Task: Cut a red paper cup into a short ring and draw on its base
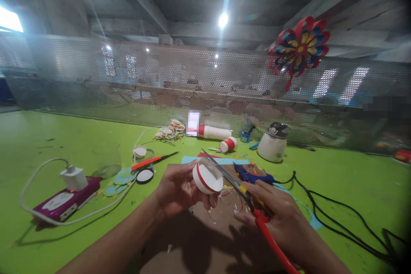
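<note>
Fingers of the left hand [176, 188] clamped around a shallow white cup piece [207, 175] with a red band, held above a brown board [180, 261]. Fingers of the right hand [281, 205] closed about red-handled scissors [234, 180], blades across the cup piece's upper right edge; contact impossible to tell. Just beyond, a blue corded tool [255, 175]. Possible trouble: a nicked left fingertip or crooked cut, from the thin wall flexing and blades slipping.

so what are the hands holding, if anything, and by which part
Left hand: red-banded white cup piece, by its outer side. Right hand: red-handled scissors, near where blades meet handles.
</note>
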Motion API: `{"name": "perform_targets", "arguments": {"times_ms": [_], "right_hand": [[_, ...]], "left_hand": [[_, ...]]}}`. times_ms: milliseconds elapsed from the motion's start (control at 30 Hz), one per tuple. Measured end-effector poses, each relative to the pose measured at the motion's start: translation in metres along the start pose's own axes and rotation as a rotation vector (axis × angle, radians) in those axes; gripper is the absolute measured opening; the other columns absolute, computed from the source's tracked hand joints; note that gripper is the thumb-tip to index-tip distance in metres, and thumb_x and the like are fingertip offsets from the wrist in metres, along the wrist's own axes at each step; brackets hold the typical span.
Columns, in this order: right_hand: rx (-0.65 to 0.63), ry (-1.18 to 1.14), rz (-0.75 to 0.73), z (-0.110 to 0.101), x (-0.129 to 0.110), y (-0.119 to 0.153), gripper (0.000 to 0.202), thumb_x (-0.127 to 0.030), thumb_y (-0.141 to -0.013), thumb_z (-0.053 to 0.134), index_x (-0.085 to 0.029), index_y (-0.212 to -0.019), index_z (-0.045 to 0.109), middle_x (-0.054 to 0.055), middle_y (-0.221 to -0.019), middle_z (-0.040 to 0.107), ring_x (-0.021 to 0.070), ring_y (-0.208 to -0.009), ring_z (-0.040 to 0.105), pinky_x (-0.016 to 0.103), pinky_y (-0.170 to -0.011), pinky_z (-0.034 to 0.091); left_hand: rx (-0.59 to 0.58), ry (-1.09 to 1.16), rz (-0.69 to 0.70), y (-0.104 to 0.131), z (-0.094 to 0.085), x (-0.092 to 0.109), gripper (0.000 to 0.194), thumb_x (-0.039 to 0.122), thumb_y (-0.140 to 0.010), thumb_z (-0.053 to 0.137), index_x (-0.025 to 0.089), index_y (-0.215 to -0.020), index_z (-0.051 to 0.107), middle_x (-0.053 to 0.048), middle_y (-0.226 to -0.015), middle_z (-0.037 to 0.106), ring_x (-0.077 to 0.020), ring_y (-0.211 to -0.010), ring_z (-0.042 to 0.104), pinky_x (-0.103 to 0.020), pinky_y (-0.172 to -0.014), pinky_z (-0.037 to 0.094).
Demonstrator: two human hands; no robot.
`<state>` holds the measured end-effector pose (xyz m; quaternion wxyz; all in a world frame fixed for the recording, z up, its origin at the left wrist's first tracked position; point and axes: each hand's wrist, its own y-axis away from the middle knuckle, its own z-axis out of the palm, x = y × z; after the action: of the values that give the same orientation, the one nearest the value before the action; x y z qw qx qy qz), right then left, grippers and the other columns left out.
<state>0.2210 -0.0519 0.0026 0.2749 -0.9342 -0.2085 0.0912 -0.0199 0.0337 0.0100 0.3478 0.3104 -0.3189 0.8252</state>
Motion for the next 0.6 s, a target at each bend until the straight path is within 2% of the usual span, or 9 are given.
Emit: {"name": "perform_targets", "arguments": {"times_ms": [167, 400, 500, 600], "right_hand": [[0.001, 0.009, -0.006, 0.001, 0.001, 0.001, 0.044, -0.050, -0.085, 0.063, -0.026, -0.123, 0.063, 0.010, -0.104, 0.072, 0.0262, -0.086, 0.069, 0.038, -0.067, 0.057], [0.008, -0.116, 0.021, 0.002, 0.001, -0.001, 0.037, -0.046, -0.082, 0.067, -0.026, -0.114, 0.069, 0.006, -0.094, 0.075, 0.0215, -0.080, 0.069, 0.034, -0.073, 0.056], [0.063, -0.159, 0.108, 0.005, 0.003, -0.006, 0.035, -0.044, -0.085, 0.065, -0.024, -0.113, 0.069, 0.007, -0.100, 0.075, 0.0224, -0.086, 0.070, 0.034, -0.077, 0.055], [0.003, -0.166, 0.259, 0.007, 0.008, -0.013, 0.030, -0.040, -0.088, 0.059, -0.021, -0.108, 0.070, 0.009, -0.101, 0.075, 0.0234, -0.088, 0.070, 0.034, -0.077, 0.054]], "left_hand": [[0.011, 0.004, 0.006, 0.001, 0.001, -0.001, 0.041, 0.042, -0.081, 0.059, 0.006, -0.092, 0.073, -0.017, -0.075, 0.073, -0.0249, -0.063, 0.071, -0.029, -0.055, 0.055], [0.017, 0.028, -0.001, 0.000, 0.002, -0.001, 0.040, 0.044, -0.083, 0.059, 0.008, -0.095, 0.072, -0.015, -0.076, 0.073, -0.0238, -0.062, 0.070, -0.028, -0.055, 0.053], [0.027, 0.026, 0.003, 0.000, 0.003, -0.001, 0.041, 0.044, -0.082, 0.060, 0.007, -0.096, 0.072, -0.015, -0.077, 0.073, -0.0242, -0.064, 0.070, -0.028, -0.056, 0.053], [0.041, 0.011, 0.013, -0.001, 0.004, 0.000, 0.041, 0.043, -0.080, 0.063, 0.007, -0.097, 0.071, -0.015, -0.078, 0.073, -0.0242, -0.066, 0.070, -0.027, -0.056, 0.052]]}}
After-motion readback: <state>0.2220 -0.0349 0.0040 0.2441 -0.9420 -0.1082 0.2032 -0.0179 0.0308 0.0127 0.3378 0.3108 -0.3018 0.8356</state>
